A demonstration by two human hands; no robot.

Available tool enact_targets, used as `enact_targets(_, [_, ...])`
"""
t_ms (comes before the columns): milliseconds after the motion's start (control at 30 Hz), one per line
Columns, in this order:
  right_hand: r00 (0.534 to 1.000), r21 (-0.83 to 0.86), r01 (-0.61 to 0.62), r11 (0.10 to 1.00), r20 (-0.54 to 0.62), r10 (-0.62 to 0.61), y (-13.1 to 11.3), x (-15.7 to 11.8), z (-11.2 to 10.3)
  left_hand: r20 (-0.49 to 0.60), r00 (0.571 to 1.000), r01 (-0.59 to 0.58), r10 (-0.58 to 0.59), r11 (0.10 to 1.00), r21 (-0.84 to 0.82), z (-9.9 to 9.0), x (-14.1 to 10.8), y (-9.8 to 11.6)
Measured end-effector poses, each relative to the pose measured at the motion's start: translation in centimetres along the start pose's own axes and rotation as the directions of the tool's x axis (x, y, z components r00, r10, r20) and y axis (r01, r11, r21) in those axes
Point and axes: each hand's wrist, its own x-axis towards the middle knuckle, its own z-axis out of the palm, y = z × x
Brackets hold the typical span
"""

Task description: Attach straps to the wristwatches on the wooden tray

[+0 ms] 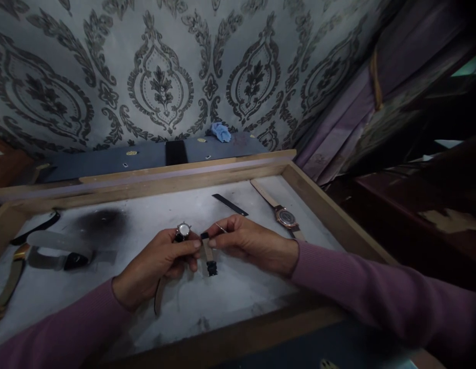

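Observation:
My left hand (163, 261) is closed around a small wristwatch, its round silver case (183, 230) showing above the fingers. One strap half (158, 297) hangs below this hand. Between both hands dangles a separate watch strap piece (208, 252), pale on the visible face, with a dark buckle end at the bottom. My right hand (243, 241) pinches its upper end, and my left fingertips are close beside it. A thin metal pin-like piece (221, 227) sticks out from my right fingers; its exact kind is unclear.
The hands are over a wood-rimmed tray (307, 205) with a white base. On it lie a brown-strapped watch (287, 218), a flat black strip (230, 204), a watch with a clear band (53, 251) and other straps at left. A blue cloth (221, 132) lies behind.

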Motion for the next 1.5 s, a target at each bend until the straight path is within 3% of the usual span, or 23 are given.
enact_targets(133, [0.998,0.076,-0.058,0.995,-0.021,0.06,-0.4,-0.1,0.3,-0.016,1.0,-0.016,0.016,0.999,0.042,-0.1,-0.3,0.4])
enact_targets(567, [0.983,-0.009,-0.171,0.985,0.063,0.171,-1.1,-0.3,1.0,0.033,0.999,-0.046,0.043,0.992,0.115,0.2,-0.3,0.6])
enact_targets(933, [0.99,0.061,-0.084,0.995,0.118,0.077,-0.8,-0.7,1.3,-0.049,0.998,-0.02,0.027,0.991,0.129,0.1,-0.2,0.6])
enact_targets(1333, [0.998,0.051,-0.064,0.997,0.006,0.064,-1.4,-1.0,1.0,-0.047,0.998,-0.041,0.041,0.999,-0.005,-1.1,-0.7,1.1])
enact_targets(1500, [0.997,0.008,-0.072,0.997,-0.033,0.072,-1.8,-1.2,0.9,0.048,0.998,-0.038,0.038,0.999,-0.006,-1.2,-0.8,1.2])
